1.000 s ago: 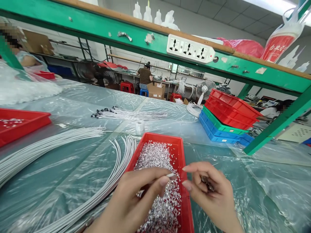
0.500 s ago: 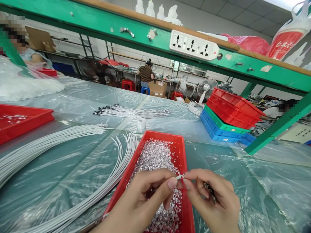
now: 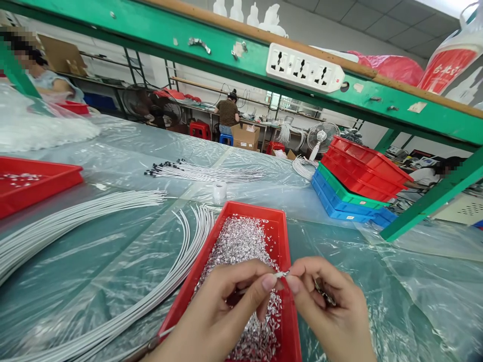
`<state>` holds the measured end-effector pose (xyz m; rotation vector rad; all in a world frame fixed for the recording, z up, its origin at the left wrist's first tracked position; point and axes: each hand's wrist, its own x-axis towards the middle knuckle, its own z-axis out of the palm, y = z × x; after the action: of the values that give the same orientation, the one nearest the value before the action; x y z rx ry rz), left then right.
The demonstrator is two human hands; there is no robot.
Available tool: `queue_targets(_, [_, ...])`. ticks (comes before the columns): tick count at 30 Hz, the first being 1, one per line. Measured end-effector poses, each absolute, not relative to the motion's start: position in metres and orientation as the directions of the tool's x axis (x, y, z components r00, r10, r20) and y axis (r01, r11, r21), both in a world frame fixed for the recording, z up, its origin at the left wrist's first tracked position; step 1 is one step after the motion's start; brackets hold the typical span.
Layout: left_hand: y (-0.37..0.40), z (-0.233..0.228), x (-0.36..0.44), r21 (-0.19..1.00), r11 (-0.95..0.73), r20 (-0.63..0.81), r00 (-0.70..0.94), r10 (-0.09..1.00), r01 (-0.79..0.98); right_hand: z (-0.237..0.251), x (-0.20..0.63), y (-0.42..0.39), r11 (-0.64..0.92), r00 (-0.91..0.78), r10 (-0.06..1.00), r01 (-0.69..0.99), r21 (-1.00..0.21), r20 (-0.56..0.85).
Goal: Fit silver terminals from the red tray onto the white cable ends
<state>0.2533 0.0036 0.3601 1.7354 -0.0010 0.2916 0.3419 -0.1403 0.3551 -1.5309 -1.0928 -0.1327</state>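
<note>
My left hand [image 3: 236, 296] pinches a white cable [image 3: 279, 275] close to its end, between thumb and forefinger. Thin strands stick out at the tip, where the thumb and forefinger of my right hand [image 3: 330, 296] are closed. A small dark, brassy metal object [image 3: 325, 292] is tucked in the curled fingers of that hand; its kind is not clear. Both hands are above a red tray [image 3: 286, 226] that holds many silvery foil scraps [image 3: 241, 239]. Left of the tray lies a curved bundle of white cables [image 3: 158, 291], running towards my left forearm.
Another cable bundle [image 3: 75, 216] and a red tray [image 3: 56, 176] lie to the left. Beyond are black-ended cables [image 3: 211, 172] and a white roll [image 3: 219, 192]. Stacked bins [image 3: 350, 186] stand right, near a green post [image 3: 426, 186]. A green shelf beam [image 3: 158, 37] crosses above.
Both hands stay over the tray. My right finger and thumb have shifted slightly at the cable tip, and dark bits of strand now show there.
</note>
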Motion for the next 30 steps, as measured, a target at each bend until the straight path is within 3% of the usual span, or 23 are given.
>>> queue_targets(16, [0.005,0.353,0.254,0.828,-0.485,0.432,0.872,0.231,-0.282,0.354,0.33,-0.136,0.109,0.737,0.452,0.514,-0.851,0.503])
queue_targets(30, [0.005,0.34,0.255,0.649,-0.633,0.668,0.714,0.21,-0.422,0.352,0.327,-0.135,0.109,0.749,0.434,0.508,-0.854,0.501])
